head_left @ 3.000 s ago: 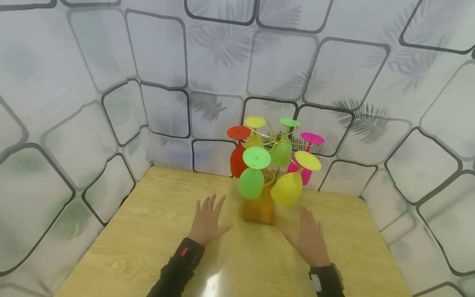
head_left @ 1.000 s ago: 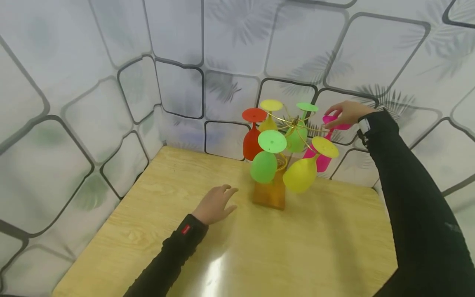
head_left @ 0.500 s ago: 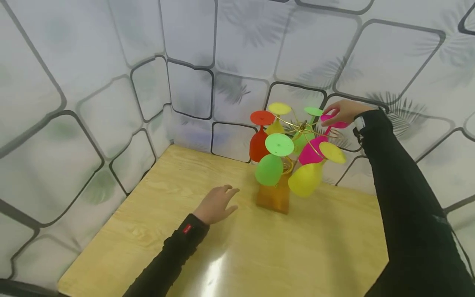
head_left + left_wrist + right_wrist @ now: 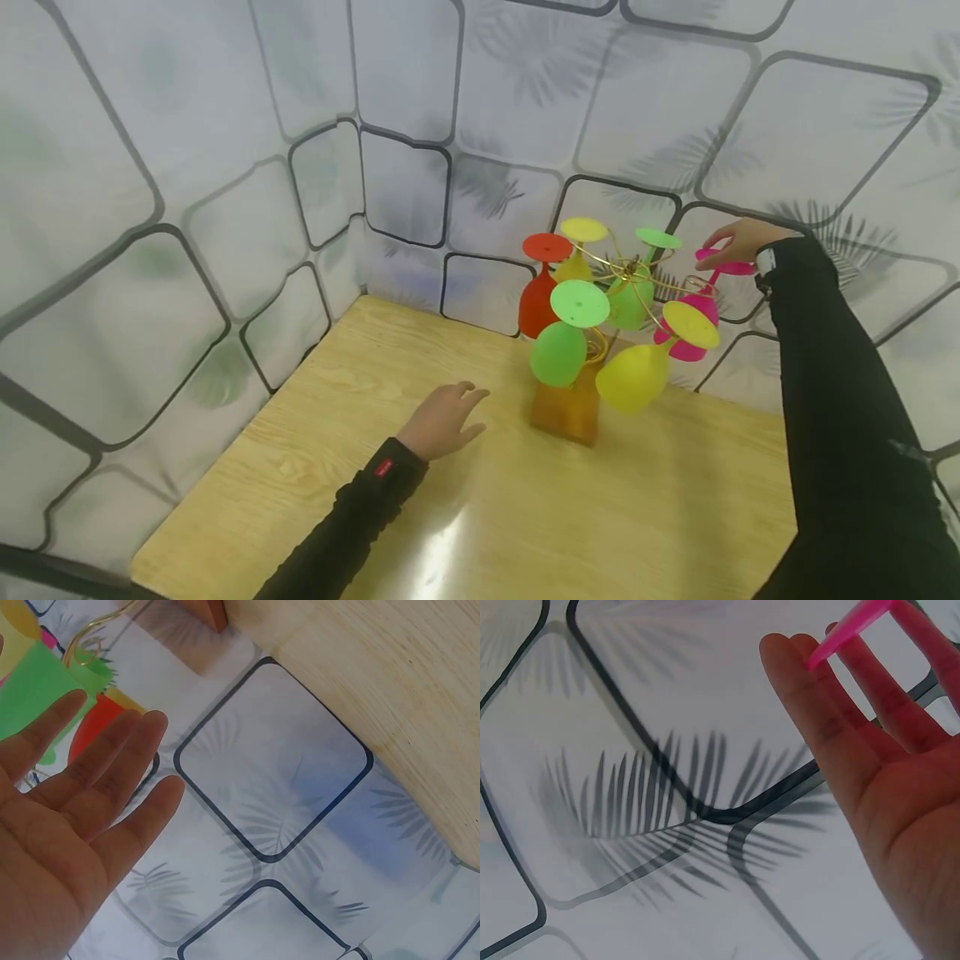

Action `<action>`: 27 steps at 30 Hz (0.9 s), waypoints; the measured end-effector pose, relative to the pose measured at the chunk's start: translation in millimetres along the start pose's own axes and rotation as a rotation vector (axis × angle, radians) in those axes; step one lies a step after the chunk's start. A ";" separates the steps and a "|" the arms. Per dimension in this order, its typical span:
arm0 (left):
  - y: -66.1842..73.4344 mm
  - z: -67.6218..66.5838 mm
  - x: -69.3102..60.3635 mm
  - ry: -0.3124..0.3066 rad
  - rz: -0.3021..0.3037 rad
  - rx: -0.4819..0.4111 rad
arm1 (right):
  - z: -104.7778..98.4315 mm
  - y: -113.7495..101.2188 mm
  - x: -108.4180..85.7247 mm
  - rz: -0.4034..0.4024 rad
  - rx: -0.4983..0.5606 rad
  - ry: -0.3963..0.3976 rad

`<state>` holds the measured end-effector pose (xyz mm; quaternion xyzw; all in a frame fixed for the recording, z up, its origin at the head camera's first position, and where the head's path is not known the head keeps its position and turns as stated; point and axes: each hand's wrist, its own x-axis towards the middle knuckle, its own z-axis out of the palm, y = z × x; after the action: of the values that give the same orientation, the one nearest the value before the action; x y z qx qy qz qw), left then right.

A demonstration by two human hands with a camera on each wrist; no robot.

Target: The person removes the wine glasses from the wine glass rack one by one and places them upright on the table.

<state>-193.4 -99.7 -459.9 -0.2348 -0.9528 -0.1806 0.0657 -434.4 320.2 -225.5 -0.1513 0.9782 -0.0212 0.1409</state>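
- Shifted outward since half a second ago: your right hand and the upside-down magenta plastic-looking goblet, now at the right side of the gold curled-wire rack.
- Nearest you, your left hand is over the pale wood-grain table, fingers loosely extended, holding nothing.
- Beyond it stands the rack's brown wooden block base. A snagged stem, pulled hard, could tip or drag it, since your left hand isn't bracing it.
- Above the block hang an inverted light-green plastic-looking goblet and, to its right, a tilted bright-yellow one. Swinging the magenta bowl could knock the yellow one loose.
- Your right thumb and fingers pinch the magenta goblet's disc foot at its rim. You could lose it if that thin edge slips; whether its stem is clear of the wire loop, you cannot tell.
- Farther back, inverted red, yellow and green goblets hang; a jolt to the wire might jostle them.
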 end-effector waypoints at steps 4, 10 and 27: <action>5.5 4.5 2.4 -0.012 0.013 -0.009 | 7.7 18.1 -30.8 0.037 -0.023 0.038; 10.4 9.5 7.7 -0.019 0.033 -0.017 | 21.7 35.4 -74.7 0.042 -0.106 0.087; 14.0 19.6 15.3 -0.028 0.102 -0.036 | 110.9 -4.2 -195.0 -0.075 0.040 0.142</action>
<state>-201.0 -74.3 -470.4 -0.2866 -0.9371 -0.1910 0.0574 -223.5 375.2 -279.0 -0.1829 0.9788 -0.0566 0.0731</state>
